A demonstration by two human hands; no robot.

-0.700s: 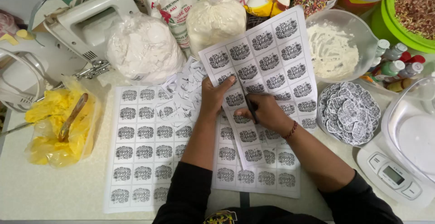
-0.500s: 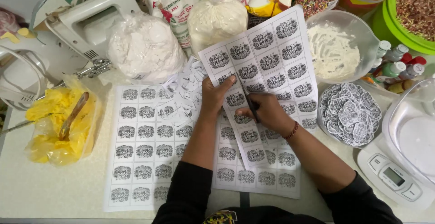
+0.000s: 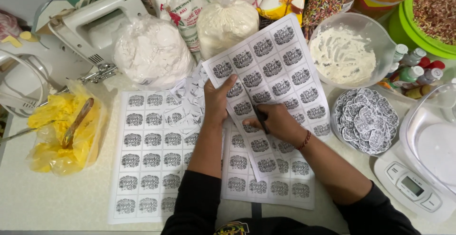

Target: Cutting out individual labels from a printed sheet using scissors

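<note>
two hands on one tilted label sheet

both hands meet on the same printed label sheet (image 3: 280,73), which lies raised and slanted over the flat sheets on the table. its long axis runs from the near edge by the person's forearms up and away toward the right, ending close to the clear bowl of white cream (image 3: 349,54).

the left hand (image 3: 217,103) pinches the sheet's left edge, thumb on top and fingers curled under, so it is closed on the paper. the right hand (image 3: 275,122) sits just to the right of it, lower on the sheet, closed around a dark slim tool (image 3: 261,119) that looks like scissors or a blade; which of the two cannot be told. the tool's tip touches the sheet between two rows of labels, and it lies nearer the left hand than the sheet's far corner. most of the sheet extends away from both hands, up and to the right.

under the held sheet lie two more uncut label sheets (image 3: 152,154), flat on the pale table (image 3: 28,197). a shallow dish of cut-out round labels (image 3: 365,121) stands to the right of the right wrist, near but apart. a kitchen scale (image 3: 411,187) is beyond it, a white hand mixer (image 3: 95,21) at far left, and a yellow bag with a spoon (image 3: 64,130) beside the left sheet.
</note>
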